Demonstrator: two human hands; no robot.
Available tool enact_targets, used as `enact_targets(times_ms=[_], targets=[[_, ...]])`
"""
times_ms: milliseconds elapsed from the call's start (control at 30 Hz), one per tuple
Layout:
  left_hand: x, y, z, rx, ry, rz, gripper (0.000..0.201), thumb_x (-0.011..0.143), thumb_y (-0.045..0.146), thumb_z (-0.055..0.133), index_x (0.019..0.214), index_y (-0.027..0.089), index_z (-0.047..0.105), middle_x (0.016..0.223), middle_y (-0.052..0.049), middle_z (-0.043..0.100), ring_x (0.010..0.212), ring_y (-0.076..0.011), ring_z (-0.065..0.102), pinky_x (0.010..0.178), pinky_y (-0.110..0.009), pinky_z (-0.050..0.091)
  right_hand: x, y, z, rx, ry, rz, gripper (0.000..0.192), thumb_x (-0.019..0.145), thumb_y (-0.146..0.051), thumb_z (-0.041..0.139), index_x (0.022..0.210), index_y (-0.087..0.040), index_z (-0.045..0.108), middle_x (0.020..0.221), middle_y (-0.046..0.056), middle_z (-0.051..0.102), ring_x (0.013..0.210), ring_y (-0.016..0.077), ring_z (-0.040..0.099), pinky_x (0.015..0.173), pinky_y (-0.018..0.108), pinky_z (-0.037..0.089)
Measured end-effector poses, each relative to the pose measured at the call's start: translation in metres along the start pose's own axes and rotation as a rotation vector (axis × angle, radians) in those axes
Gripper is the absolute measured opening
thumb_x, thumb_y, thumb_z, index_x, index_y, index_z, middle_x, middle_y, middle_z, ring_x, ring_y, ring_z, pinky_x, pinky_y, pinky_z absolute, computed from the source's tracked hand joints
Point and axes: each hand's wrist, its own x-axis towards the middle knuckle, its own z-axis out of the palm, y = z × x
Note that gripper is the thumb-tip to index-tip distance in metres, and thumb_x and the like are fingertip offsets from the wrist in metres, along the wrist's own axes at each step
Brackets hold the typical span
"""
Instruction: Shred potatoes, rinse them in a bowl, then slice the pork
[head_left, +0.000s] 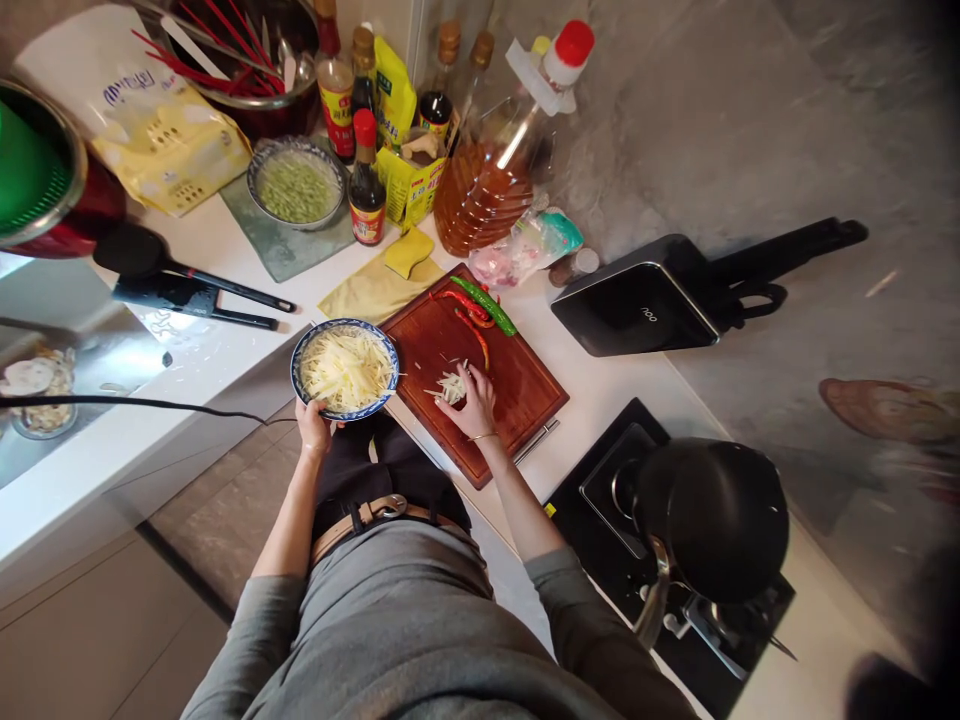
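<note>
In the head view, we are looking down over our own grey sleeves at a white counter. Our left hand (pixel 313 425) is gripping the near rim of a blue-patterned bowl (pixel 345 368), fingers clamped on its edge, and the bowl is hanging just off the counter's front, touching the left edge of the wooden cutting board (pixel 517 385). The bowl is heaped with pale potato shreds (pixel 346 370). Our right hand (pixel 471 402) is resting on the board, its fingers spread and curved over a small leftover pile of shreds (pixel 451 386), touching it rather than closed on it. Further back on the board, a green chilli (pixel 486 304) and red chillies (pixel 466 306) are lying side by side. Behind the board we are seeing a yellow cloth (pixel 375 290), a large oil bottle (pixel 491 170) and a dark sauce bottle (pixel 367 190). To the right, a black wok (pixel 712 515) is sitting on the stove (pixel 600 480).
</note>
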Motion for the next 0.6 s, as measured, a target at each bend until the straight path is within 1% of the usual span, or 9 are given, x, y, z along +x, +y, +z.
enact_targets(times_ms=[33,67,100,133,200,300,433,500,600], targets=[[0.000,-0.001,0.002,-0.003,-0.009,-0.004,0.037,0.052,0.021,0.050,0.089,0.018,0.050,0.074,0.002,0.060,0.042,-0.0090,0.051,0.029,-0.016,0.032,-0.003,0.000,-0.004,-0.020,-0.027,0.062,0.085,0.071,-0.049,0.063,0.143,-0.025,0.026,0.143,0.013,0.031,0.126,0.0320,0.033,0.094,0.049,0.036],[-0.001,-0.001,0.005,-0.005,-0.018,-0.005,0.037,0.052,0.021,0.050,0.088,0.018,0.050,0.074,0.002,0.060,0.042,-0.0094,0.052,0.029,-0.016,0.031,-0.003,-0.001,-0.007,-0.036,-0.073,0.110,0.096,0.066,-0.051,0.067,0.145,-0.026,0.019,0.145,0.014,0.026,0.125,0.0344,0.033,0.092,0.050,0.037],[-0.001,-0.002,0.007,-0.004,-0.029,-0.005,0.036,0.052,0.021,0.049,0.088,0.018,0.049,0.073,0.002,0.060,0.042,-0.0095,0.052,0.029,-0.016,0.031,-0.001,-0.002,-0.009,-0.048,-0.125,0.135,0.100,0.062,-0.051,0.070,0.145,-0.028,0.017,0.145,0.014,0.023,0.123,0.0354,0.034,0.090,0.050,0.038],[-0.002,-0.002,0.009,-0.001,-0.039,-0.005,0.035,0.052,0.021,0.049,0.087,0.018,0.049,0.072,0.002,0.060,0.041,-0.0094,0.051,0.029,-0.016,0.031,0.002,-0.004,-0.010,-0.054,-0.172,0.140,0.100,0.060,-0.048,0.072,0.143,-0.029,0.020,0.143,0.014,0.024,0.121,0.0351,0.035,0.089,0.049,0.038],[-0.003,-0.004,0.012,0.011,-0.060,-0.006,0.032,0.053,0.021,0.049,0.085,0.018,0.049,0.067,0.003,0.059,0.037,-0.0086,0.049,0.028,-0.016,0.031,0.012,-0.011,-0.010,-0.061,-0.220,0.115,0.087,0.060,-0.040,0.074,0.136,-0.029,0.034,0.135,0.013,0.031,0.116,0.0319,0.039,0.088,0.044,0.039],[-0.004,-0.008,0.014,0.034,-0.089,-0.018,0.030,0.053,0.020,0.049,0.083,0.018,0.048,0.063,0.005,0.057,0.034,-0.0069,0.045,0.028,-0.017,0.032,0.026,-0.023,-0.006,-0.098,-0.223,0.086,0.062,0.063,-0.027,0.072,0.120,-0.024,0.048,0.120,0.011,0.039,0.106,0.0269,0.044,0.087,0.039,0.040],[-0.006,-0.014,0.013,0.058,-0.109,-0.040,0.033,0.053,0.019,0.051,0.085,0.018,0.049,0.063,0.006,0.058,0.034,-0.0057,0.044,0.029,-0.016,0.034,0.034,-0.031,0.002,-0.185,-0.230,0.075,0.033,0.077,-0.013,0.057,0.109,-0.020,0.054,0.114,0.012,0.044,0.097,0.0227,0.049,0.081,0.034,0.043],[-0.008,-0.018,0.013,0.072,-0.125,-0.043,0.034,0.053,0.018,0.050,0.087,0.018,0.050,0.061,0.006,0.057,0.034,-0.0059,0.044,0.030,-0.016,0.035,0.037,-0.029,0.002,-0.181,-0.241,0.052,0.025,0.081,-0.010,0.050,0.103,-0.020,0.058,0.109,0.011,0.048,0.091,0.0201,0.052,0.078,0.032,0.044],[-0.010,-0.023,0.014,0.094,-0.165,-0.051,0.039,0.054,0.017,0.050,0.093,0.019,0.052,0.058,0.006,0.055,0.034,-0.0069,0.045,0.030,-0.017,0.035,0.041,-0.022,-0.006,-0.074,-0.231,0.071,0.017,0.077,-0.011,0.053,0.090,-0.018,0.062,0.098,0.008,0.054,0.079,0.0165,0.054,0.075,0.029,0.045]])
